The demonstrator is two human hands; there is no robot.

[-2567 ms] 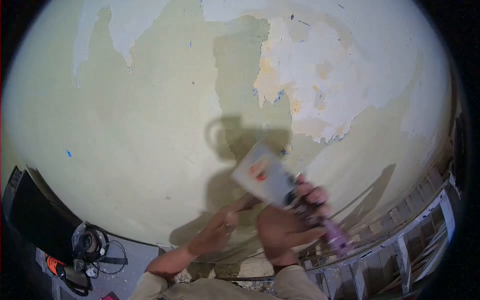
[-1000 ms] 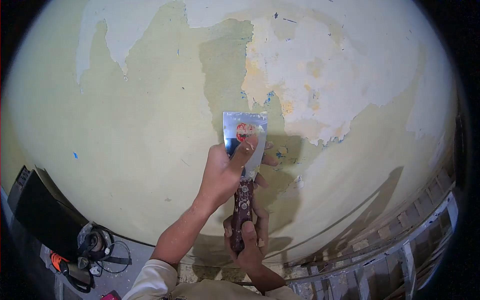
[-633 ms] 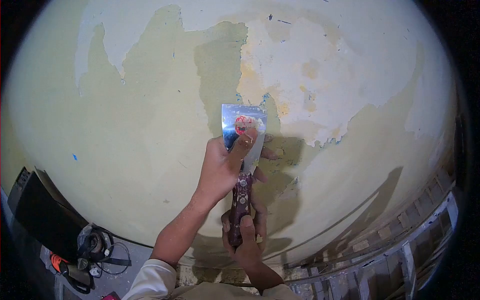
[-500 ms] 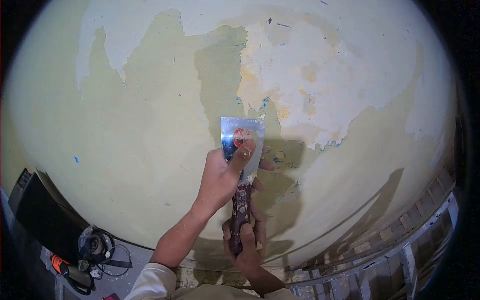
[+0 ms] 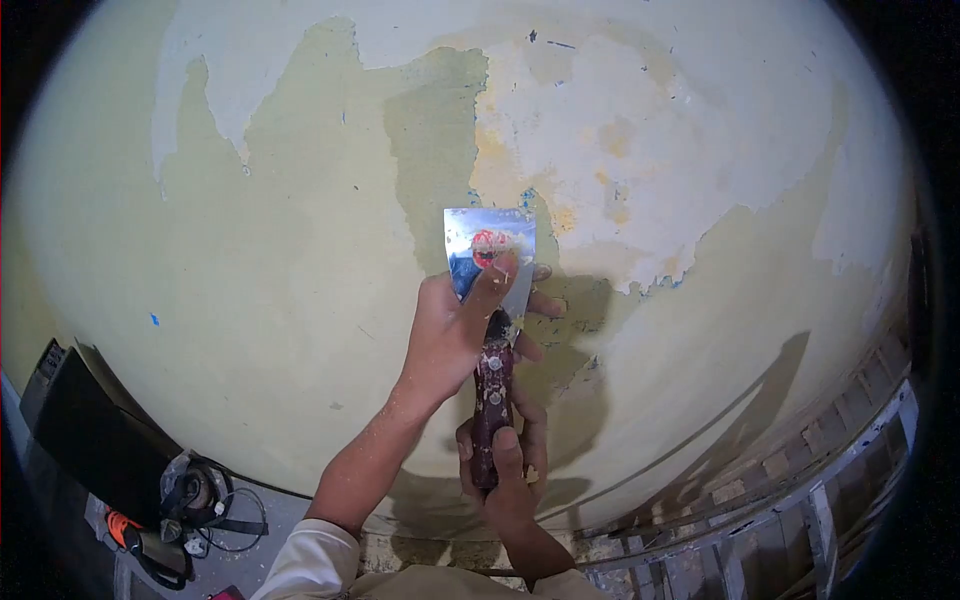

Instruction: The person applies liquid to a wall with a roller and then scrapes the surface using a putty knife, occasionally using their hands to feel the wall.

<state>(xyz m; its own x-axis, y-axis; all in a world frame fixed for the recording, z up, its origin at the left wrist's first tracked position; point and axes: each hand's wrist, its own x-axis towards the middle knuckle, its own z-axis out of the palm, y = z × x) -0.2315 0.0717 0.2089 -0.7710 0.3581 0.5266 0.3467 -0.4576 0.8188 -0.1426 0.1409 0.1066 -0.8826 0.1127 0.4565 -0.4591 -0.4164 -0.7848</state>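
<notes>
A scraper with a wide metal blade (image 5: 462,225) and a dark red riveted handle (image 5: 494,385) is held upright in front of the wall. My left hand (image 5: 445,325) grips the blade, thumb over the red logo and fingers behind, their tips showing at the right side. Lower down, my right hand (image 5: 507,490) is wrapped round the handle's end, its thumb along the front. Pale paint flakes stick to the blade and handle. Behind the tool, the yellowish-green wall (image 5: 290,300) has a large peeled whitish patch (image 5: 640,150) with ragged edges and small blue specks.
At lower left, a black panel (image 5: 95,430) leans by the wall. Beside it on the grey floor lie a corded power tool (image 5: 195,495) and an orange-and-black item (image 5: 125,530). A ladder-like wooden frame (image 5: 820,525) runs along the lower right.
The scraper has moved up and slightly right with both hands still on it. Its blade has tilted and catches more light.
</notes>
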